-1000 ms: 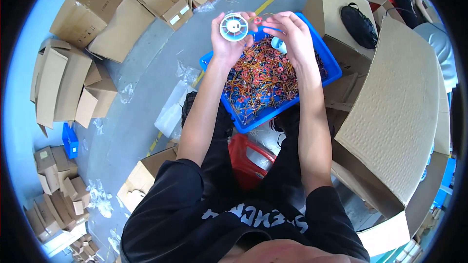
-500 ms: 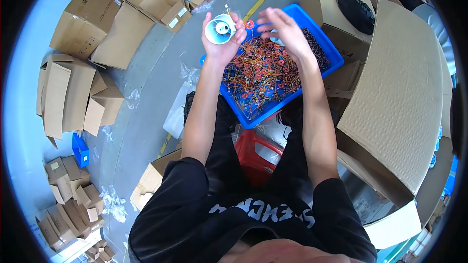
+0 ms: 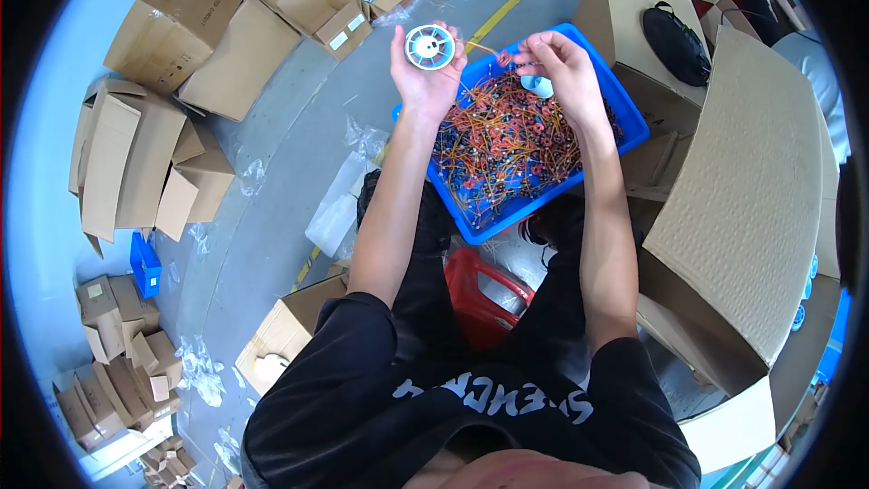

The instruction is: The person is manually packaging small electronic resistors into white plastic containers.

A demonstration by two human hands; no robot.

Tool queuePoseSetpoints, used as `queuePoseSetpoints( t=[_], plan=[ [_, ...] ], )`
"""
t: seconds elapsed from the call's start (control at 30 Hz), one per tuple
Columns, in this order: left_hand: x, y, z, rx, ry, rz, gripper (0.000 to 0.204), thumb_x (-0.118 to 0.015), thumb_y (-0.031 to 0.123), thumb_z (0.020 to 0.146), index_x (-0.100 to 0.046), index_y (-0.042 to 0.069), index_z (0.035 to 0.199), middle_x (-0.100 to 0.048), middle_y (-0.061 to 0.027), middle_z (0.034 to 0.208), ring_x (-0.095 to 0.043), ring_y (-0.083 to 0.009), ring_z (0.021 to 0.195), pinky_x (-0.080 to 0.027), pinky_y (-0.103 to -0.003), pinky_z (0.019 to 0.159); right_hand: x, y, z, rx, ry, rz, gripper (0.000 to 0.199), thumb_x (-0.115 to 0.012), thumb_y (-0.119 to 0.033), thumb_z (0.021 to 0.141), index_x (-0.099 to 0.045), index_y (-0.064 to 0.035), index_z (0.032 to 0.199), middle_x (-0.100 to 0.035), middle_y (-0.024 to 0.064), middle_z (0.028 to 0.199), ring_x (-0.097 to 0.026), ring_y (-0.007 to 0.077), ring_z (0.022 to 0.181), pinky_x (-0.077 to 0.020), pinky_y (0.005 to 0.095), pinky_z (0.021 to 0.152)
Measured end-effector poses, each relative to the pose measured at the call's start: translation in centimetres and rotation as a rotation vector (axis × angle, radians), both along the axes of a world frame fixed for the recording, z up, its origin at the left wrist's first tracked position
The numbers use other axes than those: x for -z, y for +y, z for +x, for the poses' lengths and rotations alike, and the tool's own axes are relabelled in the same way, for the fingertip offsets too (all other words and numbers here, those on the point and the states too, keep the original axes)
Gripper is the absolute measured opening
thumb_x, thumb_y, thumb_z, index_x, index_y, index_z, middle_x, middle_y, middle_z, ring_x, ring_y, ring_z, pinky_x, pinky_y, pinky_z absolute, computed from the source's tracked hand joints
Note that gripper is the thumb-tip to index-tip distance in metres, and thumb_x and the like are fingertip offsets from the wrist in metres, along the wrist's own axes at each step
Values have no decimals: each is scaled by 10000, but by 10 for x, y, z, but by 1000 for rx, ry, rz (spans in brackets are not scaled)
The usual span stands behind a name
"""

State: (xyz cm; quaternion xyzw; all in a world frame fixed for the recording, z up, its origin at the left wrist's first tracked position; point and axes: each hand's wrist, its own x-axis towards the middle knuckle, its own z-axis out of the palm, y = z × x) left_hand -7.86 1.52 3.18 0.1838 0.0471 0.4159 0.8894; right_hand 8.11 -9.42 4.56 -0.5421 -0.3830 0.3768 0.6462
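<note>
My left hand (image 3: 425,81) holds up a white round spoked housing (image 3: 430,47), its fingers wrapped round the side. An orange wire runs from beside the housing to a small red ring-shaped part (image 3: 504,59). At that red part are the bent fingertips of my right hand (image 3: 566,72), which seem to pinch it; the exact contact is small and partly hidden. Under both hands stands a blue bin (image 3: 477,237) with a heap of red and dark small parts on orange wires (image 3: 507,140). A pale blue-white cup-shaped piece (image 3: 538,87) lies in the bin below my right hand.
A large open carton (image 3: 733,190) rises close on my right, with a black pouch (image 3: 676,43) beyond it. A red stool (image 3: 484,299) shows between my legs. Cartons (image 3: 136,154) and plastic film (image 3: 201,371) lie to the left, a smaller open box (image 3: 281,335) nearer.
The housing has turned from its hollow, cup-like side to its spoked face. My right hand has closed in from spread fingers to the red part, and the wire now stretches sideways.
</note>
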Motion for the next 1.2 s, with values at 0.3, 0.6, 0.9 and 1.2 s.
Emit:
queuePoseSetpoints(
  t=[0.3, 0.6, 0.9, 1.2],
  plan=[
    [4, 4, -4, 227, -288, 76, 532, -421, 511, 922, -487, -15, 960, -460, -83, 802, -426, -172, 624, -369, -269, 515, 3, 4, -23, -145, 216, -215, 321, -450, -230, 982, -522, 12, 1179, -616, 143, 1047, -649, 202, 862, -540, 286, 767],
    [7, 7, -8, 203, -293, 76, 551, -413, 513, 926, -489, -32, 957, -451, -82, 788, -417, -169, 608, -367, -263, 497, 1, 2, -13, -311, 550, -155, 227, -573, -145, 919, -601, 6, 1086, -653, 101, 943, -652, 180, 851, -544, 288, 750],
    [4, 3, 3, -214, 236, 69, 553, -355, 538, 938, -550, 38, 1072, -571, -94, 1045, -533, -188, 796, -427, -332, 649, -33, -21, -18, -41, 43, 196, 211, -631, -46, 864, -629, 4, 1069, -651, 71, 956, -623, 120, 845, -504, 240, 752],
    [8, 5, 7, -290, 175, 95, 360, -385, 296, 855, -544, 51, 1067, -572, -120, 1115, -525, -264, 1098, -402, -421, 956, -39, -26, -30, 43, -569, 300, 278, -753, -41, 726, -686, -50, 996, -648, 49, 868, -595, 92, 693, -494, 241, 649]
  ],
)
